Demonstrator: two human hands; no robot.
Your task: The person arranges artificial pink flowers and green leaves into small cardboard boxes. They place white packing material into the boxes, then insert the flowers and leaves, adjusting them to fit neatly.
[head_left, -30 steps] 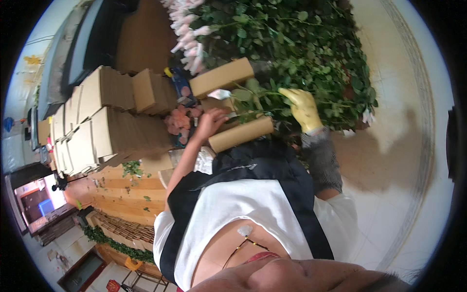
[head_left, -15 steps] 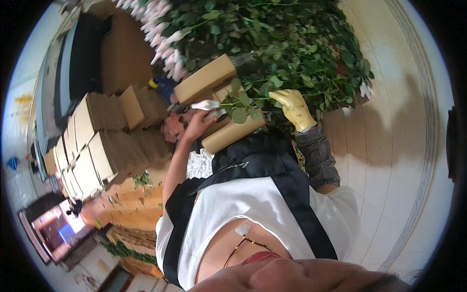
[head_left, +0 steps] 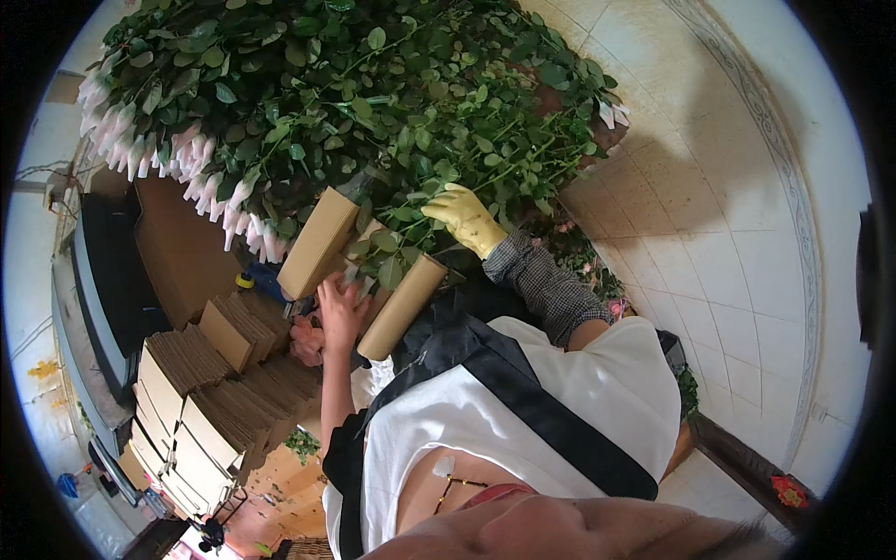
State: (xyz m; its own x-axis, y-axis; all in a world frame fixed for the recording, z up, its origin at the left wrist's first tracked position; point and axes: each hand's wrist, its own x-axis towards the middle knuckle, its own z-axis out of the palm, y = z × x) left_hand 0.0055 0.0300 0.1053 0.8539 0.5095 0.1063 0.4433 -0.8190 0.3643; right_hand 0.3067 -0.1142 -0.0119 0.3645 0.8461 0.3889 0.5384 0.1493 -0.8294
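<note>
A leafy rose stem (head_left: 390,265) lies slantwise between my hands over brown cardboard. My right hand (head_left: 464,219), in a yellow glove, pinches it near the edge of the leafy pile. Bare, my left hand (head_left: 342,308) has its fingers curled at the stem's other end, where a pale sleeved flower head is mostly hidden. Beside the left hand stands a folded cardboard block (head_left: 317,245); a rounded cardboard edge (head_left: 403,306) lies nearer my apron. The large heap of roses (head_left: 373,121) spreads beyond, its heads in pale pink sleeves (head_left: 210,187) at the left.
Stacks of flat cardboard (head_left: 201,401) rise on my left, near a pinkish crumpled thing (head_left: 306,340). A blue and yellow object (head_left: 266,280) sits behind them. A tiled wall or floor (head_left: 709,243) borders the right. Leaf scraps (head_left: 301,445) lie at lower left.
My view has turned, so the rose heap appears farther left. My left fingers now hide most of the sleeved flower head that showed before. My right hand stays at the stem.
</note>
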